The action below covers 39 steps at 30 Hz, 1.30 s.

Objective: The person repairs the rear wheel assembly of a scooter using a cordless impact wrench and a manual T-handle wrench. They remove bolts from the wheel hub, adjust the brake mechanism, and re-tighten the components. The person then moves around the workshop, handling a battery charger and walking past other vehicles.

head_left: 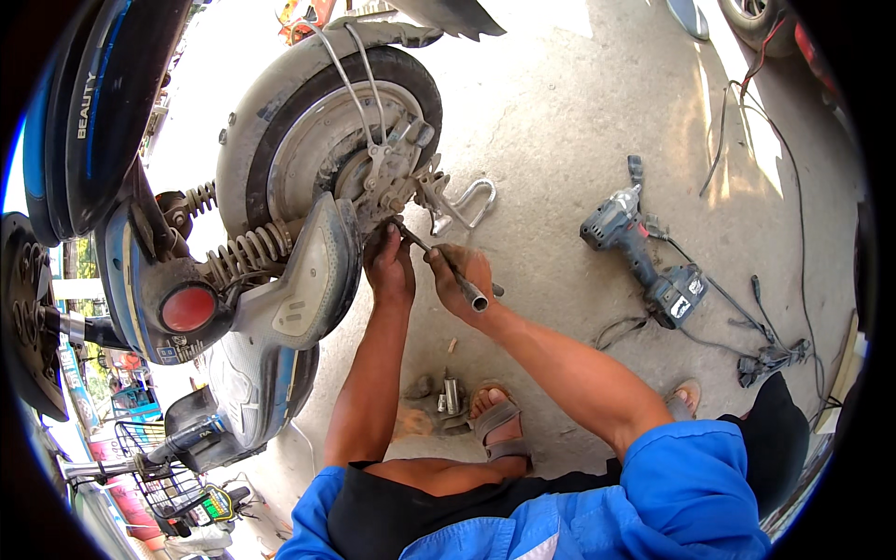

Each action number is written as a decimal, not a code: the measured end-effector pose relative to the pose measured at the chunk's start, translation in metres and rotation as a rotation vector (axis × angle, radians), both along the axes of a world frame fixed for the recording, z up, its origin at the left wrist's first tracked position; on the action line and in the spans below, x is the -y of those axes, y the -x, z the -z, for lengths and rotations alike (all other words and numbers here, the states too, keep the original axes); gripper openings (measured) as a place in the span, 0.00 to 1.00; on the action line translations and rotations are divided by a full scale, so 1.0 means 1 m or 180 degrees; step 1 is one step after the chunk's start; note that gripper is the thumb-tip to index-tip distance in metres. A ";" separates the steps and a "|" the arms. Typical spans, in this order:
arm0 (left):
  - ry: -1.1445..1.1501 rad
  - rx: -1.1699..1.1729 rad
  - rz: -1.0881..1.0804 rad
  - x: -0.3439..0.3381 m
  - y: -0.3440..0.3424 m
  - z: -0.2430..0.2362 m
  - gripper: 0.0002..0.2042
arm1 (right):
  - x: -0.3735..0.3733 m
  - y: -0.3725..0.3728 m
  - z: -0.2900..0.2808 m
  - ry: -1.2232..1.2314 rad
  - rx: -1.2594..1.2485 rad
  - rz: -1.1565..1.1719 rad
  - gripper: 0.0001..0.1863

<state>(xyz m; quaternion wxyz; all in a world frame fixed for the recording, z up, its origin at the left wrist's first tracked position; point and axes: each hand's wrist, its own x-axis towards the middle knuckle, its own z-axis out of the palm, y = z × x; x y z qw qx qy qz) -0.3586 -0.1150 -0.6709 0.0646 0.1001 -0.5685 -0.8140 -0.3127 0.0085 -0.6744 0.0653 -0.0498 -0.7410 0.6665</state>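
Observation:
My left hand (390,264) is closed on the front of a dark metal bar tool (416,241), just below the axle bracket (392,201) of a scooter's wheel. My right hand (459,273) grips the bar farther back, where a hollow tube end (478,301) sticks out toward me. The grey-rimmed wheel (299,140) is above my hands, with a kickstand (476,201) beside it. A dusty footboard panel (308,280) lies just left of my left hand. The exact contact at the tool's tip is hidden by my fingers and the bracket.
A cordless impact wrench (635,252) lies on the concrete floor (569,112) at right, among cables (775,350). Small metal sockets (452,396) sit near my sandalled foot (495,425). The scooter's body (149,271), springs (247,252) and handlebar basket (154,476) fill the left side.

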 end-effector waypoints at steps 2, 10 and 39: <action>0.0069 0.0002 0.0042 -0.001 -0.001 0.002 0.10 | 0.000 0.000 0.002 0.0184 -0.0006 0.0014 0.09; 0.2185 0.0190 -0.0212 -0.025 -0.062 -0.013 0.14 | 0.002 -0.001 0.003 0.0264 -0.0072 0.0038 0.10; 0.3968 -0.1651 0.1252 -0.082 -0.054 -0.054 0.24 | -0.005 -0.020 -0.001 0.0003 -0.0229 -0.0557 0.11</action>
